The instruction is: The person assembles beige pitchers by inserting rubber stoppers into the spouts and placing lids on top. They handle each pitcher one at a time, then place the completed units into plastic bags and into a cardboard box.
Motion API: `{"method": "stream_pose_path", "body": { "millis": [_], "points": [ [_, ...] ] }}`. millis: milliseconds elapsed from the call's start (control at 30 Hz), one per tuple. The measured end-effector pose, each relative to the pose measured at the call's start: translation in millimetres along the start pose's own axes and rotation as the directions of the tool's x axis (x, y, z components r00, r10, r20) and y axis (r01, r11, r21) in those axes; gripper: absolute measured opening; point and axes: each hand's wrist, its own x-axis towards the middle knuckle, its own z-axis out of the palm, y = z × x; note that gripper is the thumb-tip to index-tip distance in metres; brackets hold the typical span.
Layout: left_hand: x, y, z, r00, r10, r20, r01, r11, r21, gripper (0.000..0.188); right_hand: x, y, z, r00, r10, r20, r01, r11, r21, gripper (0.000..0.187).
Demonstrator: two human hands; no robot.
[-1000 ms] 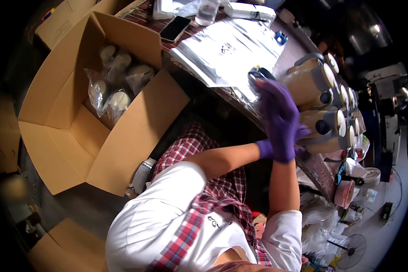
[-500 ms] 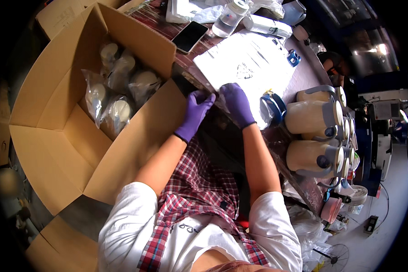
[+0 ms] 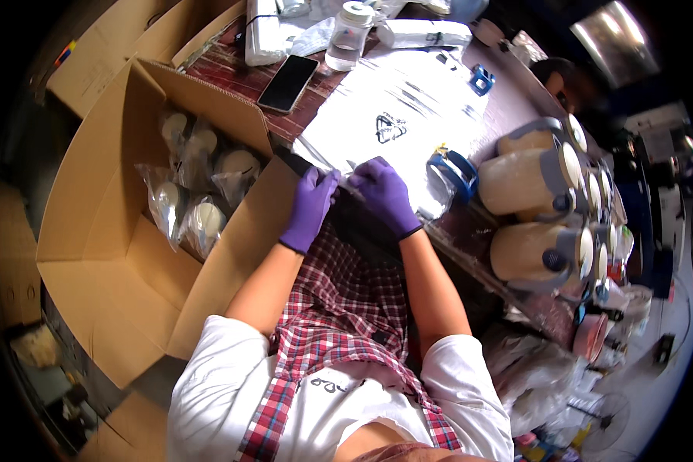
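Note:
A stack of flat, shiny plastic bags [image 3: 362, 108] lies on the table in front of me. Both of my purple-gloved hands are at its near edge. My left hand [image 3: 309, 212] pinches the bag edge between thumb and fingers, close to the cardboard box. Just to its right, my right hand [image 3: 385, 196] has its fingers curled and closed at the same edge; a bit of film shows between the two hands. Beyond my right hand, a blue plastic band-like part [image 3: 460, 175] sits on the bags.
On my left stands an open cardboard box [image 3: 231, 258] holding several bagged jugs [image 3: 208, 219]. Beige jugs with grey handles [image 3: 520, 183] crowd the table's right side. Farther back are a phone [image 3: 289, 83], a clear bottle [image 3: 348, 38] and a white roll [image 3: 423, 34].
The whole view has shifted, so the box and table items sit lower and the bags farther left. My hands stay at the bags' near edge, their fingertips slightly farther apart.

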Motion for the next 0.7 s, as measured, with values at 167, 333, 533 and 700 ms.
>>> {"method": "stream_pose_path", "body": {
  "millis": [167,333,533,700],
  "points": [
    [19,-19,15,0.979,-0.201,0.036,0.204,0.974,-0.099,0.019,1,36,-11,0.936,0.336,-0.109,-0.197,0.754,0.627,0.027],
    [53,-58,-8,0.98,0.159,0.123,-0.144,0.982,-0.125,0.019,21,19,26,0.984,-0.025,-0.175,-0.034,0.944,-0.329,0.028],
    [38,-65,-18,0.971,0.065,0.23,-0.024,0.984,-0.175,0.014,4,20,7,0.913,0.374,-0.164,-0.256,0.837,0.484,0.027],
    [24,-57,-10,0.969,0.059,0.24,-0.004,0.975,-0.224,0.01,-9,20,21,0.97,-0.051,-0.237,-0.048,0.919,-0.391,0.029]
  ]
}}
